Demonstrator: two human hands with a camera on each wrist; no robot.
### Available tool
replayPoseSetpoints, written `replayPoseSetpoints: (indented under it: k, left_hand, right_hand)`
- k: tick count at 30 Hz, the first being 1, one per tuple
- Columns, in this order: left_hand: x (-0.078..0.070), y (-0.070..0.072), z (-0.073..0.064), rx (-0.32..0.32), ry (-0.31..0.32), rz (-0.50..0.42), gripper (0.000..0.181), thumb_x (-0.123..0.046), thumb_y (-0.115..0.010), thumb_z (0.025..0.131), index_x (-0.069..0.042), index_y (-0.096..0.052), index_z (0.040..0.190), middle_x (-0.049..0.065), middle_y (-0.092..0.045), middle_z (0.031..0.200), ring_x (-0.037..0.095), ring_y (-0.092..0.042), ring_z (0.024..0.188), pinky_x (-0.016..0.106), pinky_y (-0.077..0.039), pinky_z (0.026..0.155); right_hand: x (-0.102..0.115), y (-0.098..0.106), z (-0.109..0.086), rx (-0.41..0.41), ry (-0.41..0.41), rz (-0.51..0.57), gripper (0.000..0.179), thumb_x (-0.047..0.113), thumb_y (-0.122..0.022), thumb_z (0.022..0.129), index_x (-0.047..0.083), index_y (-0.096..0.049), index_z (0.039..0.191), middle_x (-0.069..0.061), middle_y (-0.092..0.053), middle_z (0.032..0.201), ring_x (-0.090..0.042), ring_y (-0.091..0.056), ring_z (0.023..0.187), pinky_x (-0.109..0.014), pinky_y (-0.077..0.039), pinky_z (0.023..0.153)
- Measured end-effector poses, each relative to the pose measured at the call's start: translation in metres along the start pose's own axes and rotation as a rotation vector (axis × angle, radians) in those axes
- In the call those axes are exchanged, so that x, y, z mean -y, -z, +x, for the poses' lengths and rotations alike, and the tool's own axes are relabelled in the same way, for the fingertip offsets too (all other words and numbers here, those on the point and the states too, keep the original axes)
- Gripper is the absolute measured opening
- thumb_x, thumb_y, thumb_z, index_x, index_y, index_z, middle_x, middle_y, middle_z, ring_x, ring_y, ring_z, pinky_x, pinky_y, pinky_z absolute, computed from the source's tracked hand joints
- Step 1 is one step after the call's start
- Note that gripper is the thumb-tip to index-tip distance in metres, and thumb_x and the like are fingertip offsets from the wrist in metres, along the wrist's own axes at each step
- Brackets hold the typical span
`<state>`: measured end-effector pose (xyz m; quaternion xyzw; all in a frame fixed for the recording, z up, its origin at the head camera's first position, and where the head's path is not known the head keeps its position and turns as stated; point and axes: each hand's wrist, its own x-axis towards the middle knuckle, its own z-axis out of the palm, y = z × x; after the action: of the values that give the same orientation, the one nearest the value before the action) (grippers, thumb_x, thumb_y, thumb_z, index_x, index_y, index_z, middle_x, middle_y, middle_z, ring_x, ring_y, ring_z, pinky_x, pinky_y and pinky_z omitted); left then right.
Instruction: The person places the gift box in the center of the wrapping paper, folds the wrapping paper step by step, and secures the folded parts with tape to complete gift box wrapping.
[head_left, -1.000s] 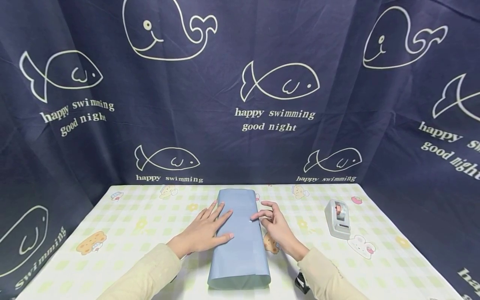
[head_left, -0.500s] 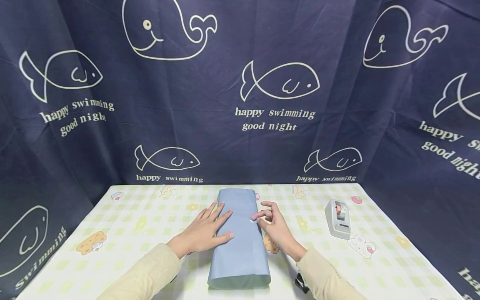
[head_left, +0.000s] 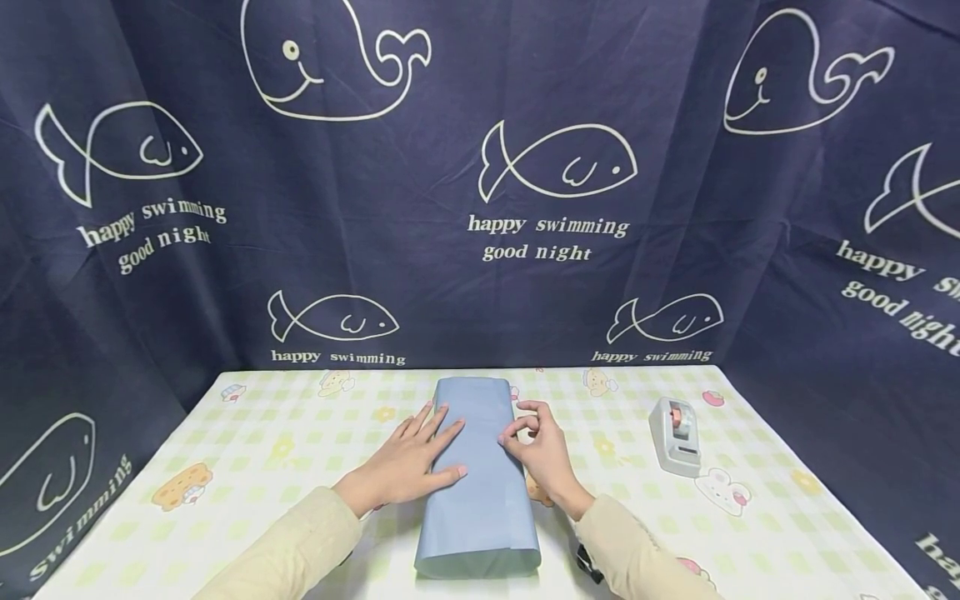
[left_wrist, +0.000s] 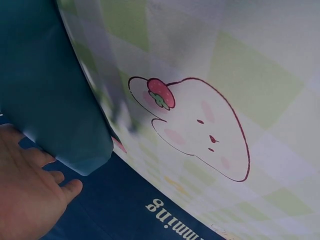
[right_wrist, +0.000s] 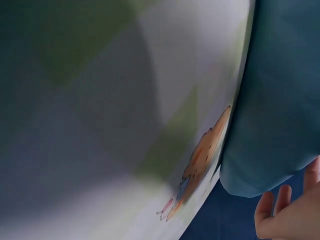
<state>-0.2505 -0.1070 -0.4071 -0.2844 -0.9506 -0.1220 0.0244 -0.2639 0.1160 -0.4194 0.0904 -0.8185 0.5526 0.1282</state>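
Blue paper (head_left: 483, 508), wrapped into a long flat tube, lies lengthwise on the table with its near end open. My left hand (head_left: 401, 467) rests spread on its left side, fingertips and thumb on top. At the tube's right edge, my right hand (head_left: 543, 454) brings thumb and index finger together in a pinch, other fingers raised. A small whitish bit, like a piece of tape, showed there earlier; the fingertips now hide it. Both wrist views show the paper's side (left_wrist: 55, 95) close by, with the left fingers (left_wrist: 72, 190) and right fingers (right_wrist: 282, 197) beside it.
A grey tape dispenser (head_left: 678, 458) with a roll in it stands to the right. A checked cloth (head_left: 285, 525) with cartoon prints covers the table. Behind the table hangs a dark blue curtain (head_left: 450, 275) with white fish drawings.
My right thumb has moved up to meet the index finger at the paper's right edge, and the right forearm has shifted slightly left. The left hand and the paper stay put.
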Motion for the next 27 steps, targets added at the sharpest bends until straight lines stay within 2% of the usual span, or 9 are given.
replayPoseSetpoints:
  k: [4, 10, 13, 16, 18, 24, 27]
  left_hand:
    - [-0.001, 0.001, 0.000, -0.002, 0.000, -0.005, 0.072, -0.065, -0.034, 0.088, -0.021, -0.027, 0.145, 0.011, -0.017, 0.153, 0.031, -0.006, 0.142, 0.053, -0.015, 0.111]
    - [-0.001, 0.001, 0.000, 0.000, -0.002, -0.003, 0.072, -0.064, -0.034, 0.088, -0.021, -0.027, 0.145, 0.011, -0.016, 0.153, 0.031, -0.006, 0.142, 0.053, -0.015, 0.111]
    - [-0.001, 0.001, 0.000, 0.000, -0.003, -0.004, 0.072, -0.064, -0.034, 0.088, -0.021, -0.027, 0.145, 0.011, -0.016, 0.153, 0.031, -0.006, 0.142, 0.053, -0.015, 0.111]
    - [-0.001, 0.002, 0.000, 0.001, -0.003, -0.005, 0.072, -0.064, -0.034, 0.088, -0.021, -0.027, 0.145, 0.011, -0.016, 0.153, 0.031, -0.006, 0.142, 0.053, -0.015, 0.111]
    - [-0.001, 0.002, 0.000, 0.002, -0.005, -0.005, 0.073, -0.064, -0.034, 0.088, -0.021, -0.027, 0.145, 0.011, -0.016, 0.153, 0.031, -0.006, 0.142, 0.053, -0.015, 0.110]
    - [0.000, 0.001, -0.001, 0.016, 0.007, -0.006, 0.073, -0.066, -0.033, 0.087, -0.023, -0.023, 0.146, 0.009, -0.013, 0.154, 0.029, -0.004, 0.142, 0.052, -0.014, 0.111]
    - [0.000, 0.001, -0.001, 0.014, 0.007, -0.006, 0.073, -0.066, -0.032, 0.087, -0.023, -0.024, 0.146, 0.010, -0.013, 0.154, 0.029, -0.003, 0.142, 0.052, -0.014, 0.111]
  right_hand:
    - [-0.001, -0.001, 0.001, 0.008, -0.003, -0.018, 0.050, 0.002, -0.071, 0.073, 0.007, -0.046, 0.117, -0.004, -0.068, 0.077, -0.020, -0.056, 0.099, -0.037, -0.038, 0.088]
    - [-0.001, -0.003, 0.001, 0.034, 0.027, -0.010, 0.048, 0.000, -0.068, 0.075, 0.005, -0.042, 0.116, -0.004, -0.066, 0.082, -0.024, -0.049, 0.115, -0.043, -0.036, 0.089]
    - [0.000, -0.002, 0.001, 0.054, 0.033, -0.001, 0.057, -0.002, -0.068, 0.075, 0.004, -0.038, 0.123, -0.008, -0.063, 0.096, -0.028, -0.048, 0.112, -0.040, -0.036, 0.087]
    - [0.001, 0.001, 0.005, 0.068, -0.002, 0.018, 0.071, 0.000, -0.070, 0.073, 0.002, -0.030, 0.131, -0.015, -0.054, 0.114, -0.032, -0.045, 0.109, -0.039, -0.036, 0.085]
    - [0.000, 0.003, 0.007, 0.078, -0.053, 0.037, 0.078, 0.002, -0.072, 0.072, 0.002, -0.026, 0.135, -0.018, -0.046, 0.121, -0.035, -0.042, 0.110, -0.041, -0.037, 0.087]
    - [0.000, 0.004, 0.011, 0.093, -0.225, 0.094, 0.077, 0.008, -0.069, 0.076, 0.003, -0.021, 0.136, -0.019, -0.044, 0.122, -0.035, -0.042, 0.112, -0.046, -0.037, 0.094]
    - [-0.002, 0.002, 0.013, 0.078, -0.258, 0.111, 0.073, 0.008, -0.066, 0.078, 0.002, -0.021, 0.136, -0.020, -0.047, 0.118, -0.032, -0.047, 0.108, -0.042, -0.040, 0.092]
